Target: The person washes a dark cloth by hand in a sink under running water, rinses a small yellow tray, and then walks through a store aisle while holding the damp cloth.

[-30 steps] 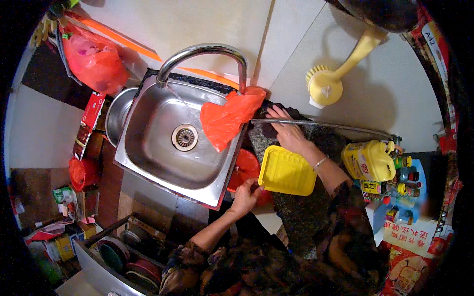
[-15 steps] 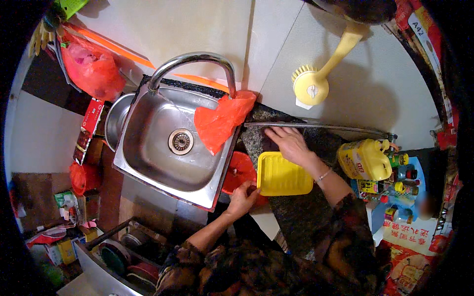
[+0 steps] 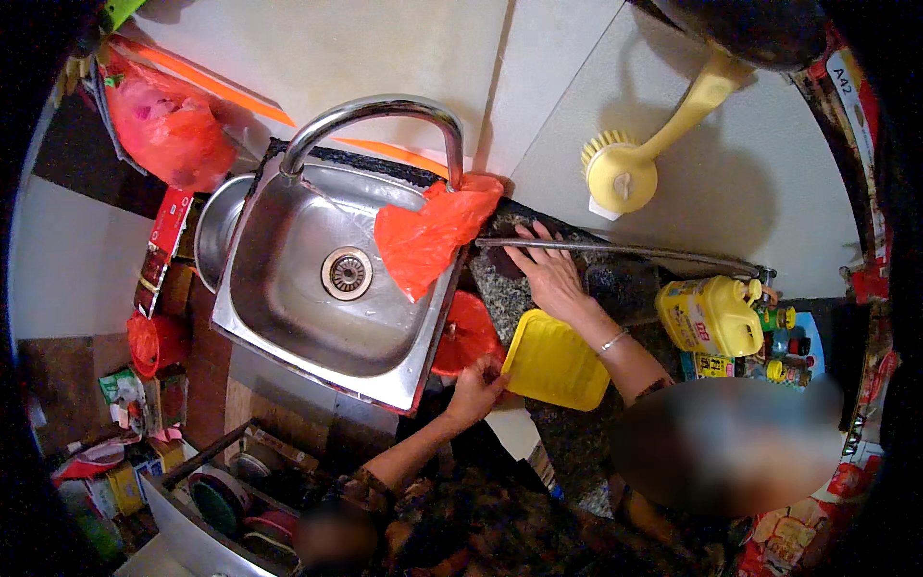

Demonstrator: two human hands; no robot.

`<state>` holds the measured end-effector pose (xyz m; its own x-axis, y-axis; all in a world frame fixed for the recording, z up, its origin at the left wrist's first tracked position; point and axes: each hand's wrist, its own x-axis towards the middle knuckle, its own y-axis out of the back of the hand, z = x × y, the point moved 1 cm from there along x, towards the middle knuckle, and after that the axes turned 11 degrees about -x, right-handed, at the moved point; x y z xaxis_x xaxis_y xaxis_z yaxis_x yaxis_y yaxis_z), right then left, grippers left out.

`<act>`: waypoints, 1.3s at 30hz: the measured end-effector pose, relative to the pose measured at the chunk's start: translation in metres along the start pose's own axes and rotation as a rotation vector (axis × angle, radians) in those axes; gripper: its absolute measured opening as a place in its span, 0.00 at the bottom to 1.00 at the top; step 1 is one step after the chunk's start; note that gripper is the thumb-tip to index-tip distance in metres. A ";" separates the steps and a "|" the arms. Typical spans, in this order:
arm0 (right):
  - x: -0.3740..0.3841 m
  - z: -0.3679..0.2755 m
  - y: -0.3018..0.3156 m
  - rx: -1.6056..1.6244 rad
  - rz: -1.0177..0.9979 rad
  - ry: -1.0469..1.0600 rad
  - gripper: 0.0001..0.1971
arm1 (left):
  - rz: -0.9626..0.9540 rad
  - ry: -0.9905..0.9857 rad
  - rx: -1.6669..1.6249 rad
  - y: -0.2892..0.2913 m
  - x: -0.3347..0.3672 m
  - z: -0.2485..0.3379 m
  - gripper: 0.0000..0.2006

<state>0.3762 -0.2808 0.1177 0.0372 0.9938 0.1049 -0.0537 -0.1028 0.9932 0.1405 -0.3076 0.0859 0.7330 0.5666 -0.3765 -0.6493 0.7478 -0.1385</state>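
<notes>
My left hand (image 3: 477, 390) pinches the left edge of a shallow yellow plastic tray (image 3: 561, 363), which has a raised rim and sits tilted over the dark stone counter. Farther off, my right hand (image 3: 556, 281) lies flat with its fingers spread on the counter (image 3: 502, 288). Its fingertips reach to a thin metal rail (image 3: 625, 248) and past it. A dark reddish patch, whose kind I cannot make out, shows beside those fingers. Below my left hand's side of the sink, a red bag-lined container (image 3: 465, 337) is partly hidden by the tray and hand.
Left of my hands is a steel sink (image 3: 240, 322) with a curved faucet (image 3: 370, 104) and a red plastic bag (image 3: 423, 240) hanging at its spout. A yellow jug (image 3: 707, 315) stands at right among several bottles. A yellow brush (image 3: 625, 178) hangs at the wall. An open drawer (image 3: 207, 524) holds lids.
My right hand has reached a little farther and spread its fingers across the rail. The yellow tray has turned, its right side swinging nearer to me, still in my left hand.
</notes>
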 end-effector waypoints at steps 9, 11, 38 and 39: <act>0.038 -0.011 -0.015 -0.173 0.047 -0.174 0.22 | -0.049 0.103 -0.045 -0.001 -0.015 -0.007 0.07; 0.026 -0.012 -0.009 -0.152 -0.005 -0.088 0.22 | -0.064 0.160 -0.098 -0.001 -0.014 -0.014 0.06; 0.047 -0.008 -0.017 -0.235 -0.027 -0.093 0.21 | 0.026 0.091 -0.346 0.010 -0.010 -0.006 0.06; 0.044 -0.009 -0.017 -0.220 -0.019 -0.092 0.21 | 0.008 0.107 -0.423 0.009 -0.010 -0.007 0.06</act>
<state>0.3698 -0.2353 0.1053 0.1306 0.9864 0.0999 -0.2677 -0.0619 0.9615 0.1259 -0.3089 0.0815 0.7169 0.5159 -0.4689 -0.6971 0.5235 -0.4898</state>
